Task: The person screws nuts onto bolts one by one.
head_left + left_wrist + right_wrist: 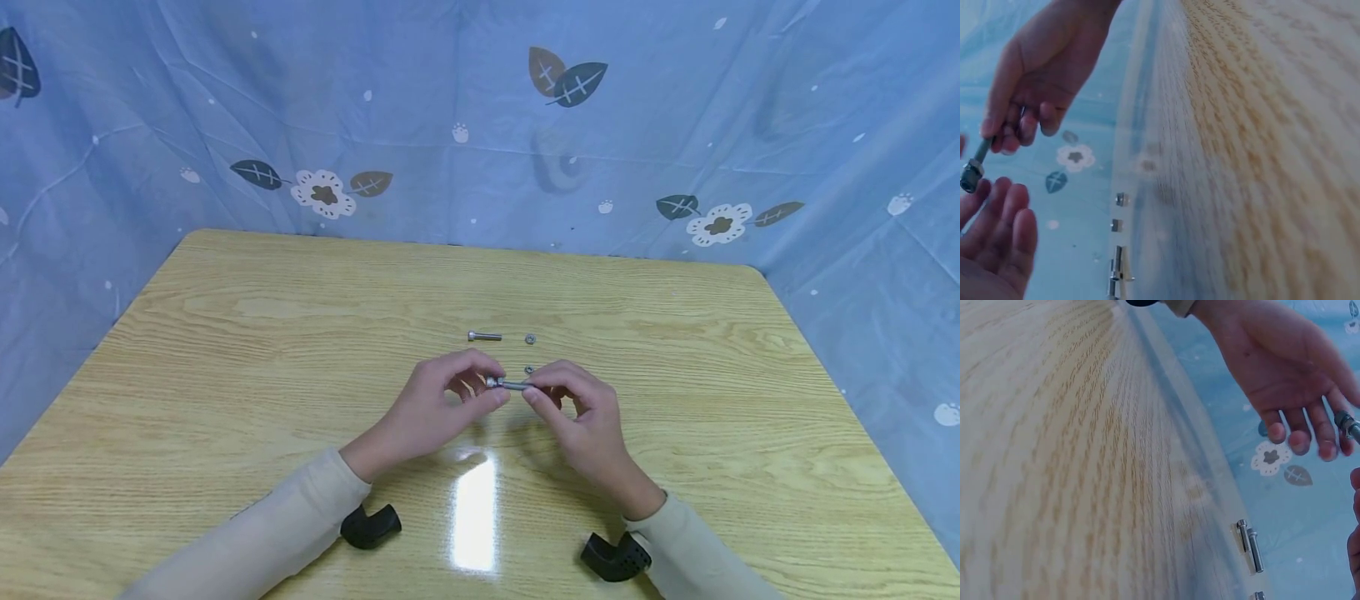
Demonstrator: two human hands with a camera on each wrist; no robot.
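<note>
Above the middle of the table, a silver bolt [516, 385] lies crosswise between the two hands, with a hex nut [975, 166] on its shank close to the head. My right hand [585, 417] pinches the bolt's threaded end between thumb and index finger. At the head end, the thumb and index finger of my left hand [438, 400] are on opposite sides of the nut. Its other fingers spread loosely in the right wrist view. Just beyond the hands, a small loose nut [528, 369] lies on the table.
Farther back on the wooden table [300, 333] lie a second bolt [484, 337] and another nut [530, 339]. A blue patterned cloth [450, 100] hangs behind the table and along its sides. Black curved mounts stick out by both sleeves.
</note>
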